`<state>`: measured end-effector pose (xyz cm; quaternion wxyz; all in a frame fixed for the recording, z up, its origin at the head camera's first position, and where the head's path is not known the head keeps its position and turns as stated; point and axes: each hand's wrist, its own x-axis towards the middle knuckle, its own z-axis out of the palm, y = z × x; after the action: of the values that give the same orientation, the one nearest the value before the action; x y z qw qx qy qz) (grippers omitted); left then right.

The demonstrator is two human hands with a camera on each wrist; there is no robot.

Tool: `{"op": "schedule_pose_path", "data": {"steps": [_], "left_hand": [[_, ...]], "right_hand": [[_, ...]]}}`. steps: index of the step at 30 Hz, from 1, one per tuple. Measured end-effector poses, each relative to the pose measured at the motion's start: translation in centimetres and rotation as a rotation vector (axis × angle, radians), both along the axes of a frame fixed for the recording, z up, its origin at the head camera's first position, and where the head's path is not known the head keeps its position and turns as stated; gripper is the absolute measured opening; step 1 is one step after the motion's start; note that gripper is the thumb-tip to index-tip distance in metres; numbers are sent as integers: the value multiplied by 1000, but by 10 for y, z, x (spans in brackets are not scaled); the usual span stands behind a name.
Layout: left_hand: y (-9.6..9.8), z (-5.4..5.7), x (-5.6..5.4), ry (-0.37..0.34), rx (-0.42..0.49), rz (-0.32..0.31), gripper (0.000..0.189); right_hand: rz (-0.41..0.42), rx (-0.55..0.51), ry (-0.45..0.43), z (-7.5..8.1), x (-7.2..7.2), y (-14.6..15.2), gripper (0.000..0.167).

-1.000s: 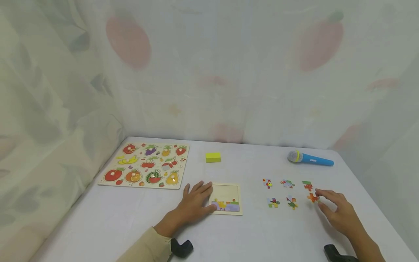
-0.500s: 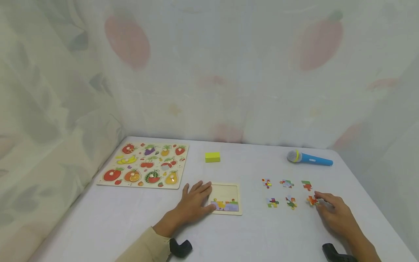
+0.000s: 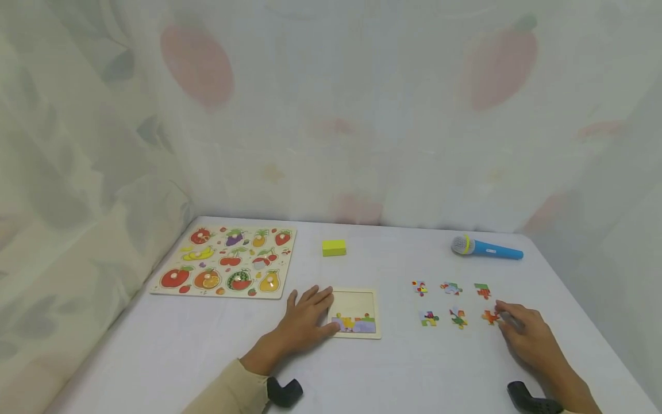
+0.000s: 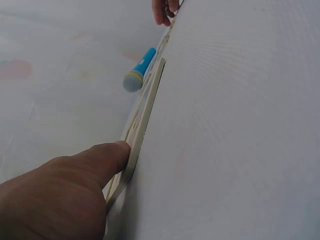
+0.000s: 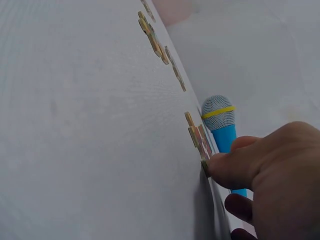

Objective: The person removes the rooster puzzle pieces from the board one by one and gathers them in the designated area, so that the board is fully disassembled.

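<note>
My left hand (image 3: 306, 322) lies with spread fingers on the left edge of a small wooden puzzle tray (image 3: 378, 315). Its thumb (image 4: 112, 157) presses on the rim in the left wrist view. Along the tray's bottom sit joined purple and yellow pieces (image 3: 362, 326). At the right, my right hand (image 3: 530, 336) pinches the right edge of an orange jigsaw piece (image 3: 489, 317) between thumb and index finger. In the right wrist view, the thumb (image 5: 227, 170) touches the end of this piece, which appears flat on the table; the index fingertip is mostly hidden there.
Several loose jigsaw pieces (image 3: 451, 288) lie in two rows left of my right hand. A blue toy microphone (image 3: 488, 248) lies behind them. A yellow block (image 3: 334, 248) stands behind the tray, and a fruit peg puzzle board (image 3: 227, 261) lies at the back left.
My right thumb and index finger have closed in on the orange jigsaw piece, which tilted and now looks flatter. My left hand stays on the tray. The whole view has shifted slightly.
</note>
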<state>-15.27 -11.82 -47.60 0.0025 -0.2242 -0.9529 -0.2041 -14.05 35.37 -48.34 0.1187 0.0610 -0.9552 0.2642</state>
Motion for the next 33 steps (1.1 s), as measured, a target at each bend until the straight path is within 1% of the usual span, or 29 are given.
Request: {"op": "schedule_pose_path", "data": {"steps": [5, 7, 12, 17, 21, 25, 29, 33], "left_hand": [[0, -1, 0, 4, 1, -1, 70], [-1, -2, 0, 0, 1, -1, 70], [-3, -3, 1, -6, 0, 2, 70], [-3, -5, 1, 6, 7, 2, 70], [-2, -7, 1, 1, 4, 1, 71], [-1, -6, 1, -8, 1, 3, 71], [-1, -4, 0, -13, -3, 6, 72], [-2, -3, 0, -9, -6, 1, 72]], "right_hand": [[-31, -13, -29, 8, 0, -1, 42], [-21, -23, -2, 14, 0, -3, 42], [40, -53, 127, 35, 1, -17, 44], [73, -55, 198, 61, 4, -33, 48], [119, -71, 259, 74, 7, -39, 51], [147, -97, 285, 86, 11, -48, 54], [155, -122, 292, 100, 16, -63, 56], [164, -135, 306, 110, 19, -77, 57]]}}
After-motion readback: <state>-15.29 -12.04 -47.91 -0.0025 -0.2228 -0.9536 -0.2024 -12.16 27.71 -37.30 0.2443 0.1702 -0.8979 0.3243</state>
